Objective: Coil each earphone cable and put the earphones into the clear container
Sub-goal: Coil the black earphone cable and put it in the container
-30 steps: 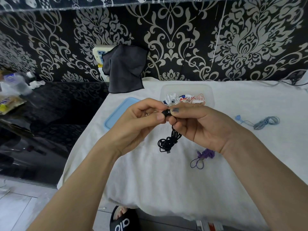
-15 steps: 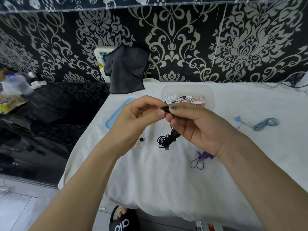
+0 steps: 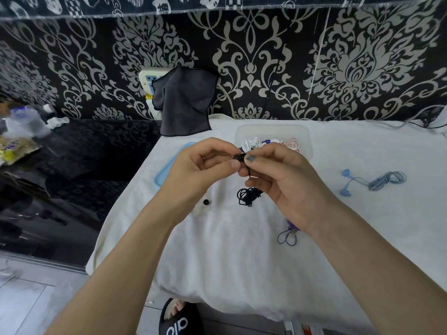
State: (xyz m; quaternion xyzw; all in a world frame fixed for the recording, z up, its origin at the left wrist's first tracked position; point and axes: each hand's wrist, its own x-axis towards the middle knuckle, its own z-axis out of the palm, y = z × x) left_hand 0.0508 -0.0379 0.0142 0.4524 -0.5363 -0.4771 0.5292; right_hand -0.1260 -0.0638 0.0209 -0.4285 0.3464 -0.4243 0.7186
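Note:
My left hand and my right hand meet above the white cloth, both pinching the earbud end of the black earphones. The black cable hangs bunched below my right fingers. A small black ear tip lies loose on the cloth under my left hand. The clear container stands behind my hands with white and red earphones inside. Blue earphones, partly coiled, lie at the right. Purple earphones lie under my right wrist, partly hidden.
A light-blue lid lies left of the container, mostly behind my left hand. A dark cloth hangs on the patterned wall. The white cloth-covered table ends at the left by a black glossy surface. A black slipper is on the floor.
A small black ear tip has dropped onto the cloth below my left hand. Both hands stay pinched on the black earbud, with the hanging cable bunch drawn slightly higher.

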